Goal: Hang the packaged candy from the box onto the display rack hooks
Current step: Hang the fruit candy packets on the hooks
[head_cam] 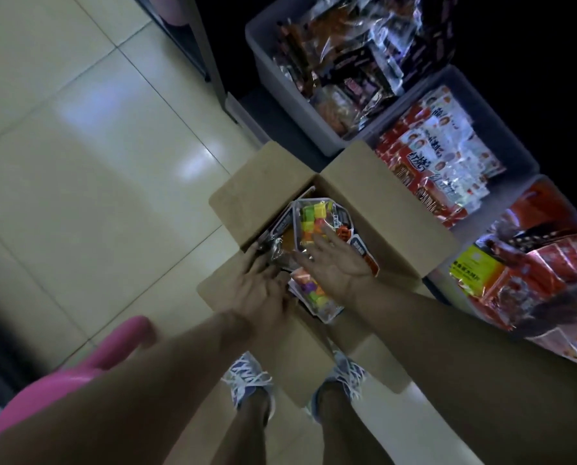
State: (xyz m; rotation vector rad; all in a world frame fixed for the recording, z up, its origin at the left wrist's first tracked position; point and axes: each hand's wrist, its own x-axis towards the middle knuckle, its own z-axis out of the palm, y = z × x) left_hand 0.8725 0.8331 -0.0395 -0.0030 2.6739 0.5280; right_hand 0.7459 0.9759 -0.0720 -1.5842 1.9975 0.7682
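An open cardboard box [263, 182] stands on the tiled floor, its flaps spread outward. Inside lie several clear candy packs with bright cubes; one pack [314, 219] sits on top and another [317, 295] lies below my wrists. My right hand [330, 260] reaches into the box, fingers straight, resting on the top pack. My left hand [258, 290] is beside it at the box's near left, fingers extended onto a silvery pack [275, 253]. Whether either hand grips a pack is hidden. No display rack hooks are in view.
Grey bins of packaged snacks line the right side: a dark-wrapped lot [347, 62], red and white packs [438, 156] and red and yellow packs [521, 273]. A pink object [79, 367] sits at lower left. My shoes [246, 377] stand just behind the box.
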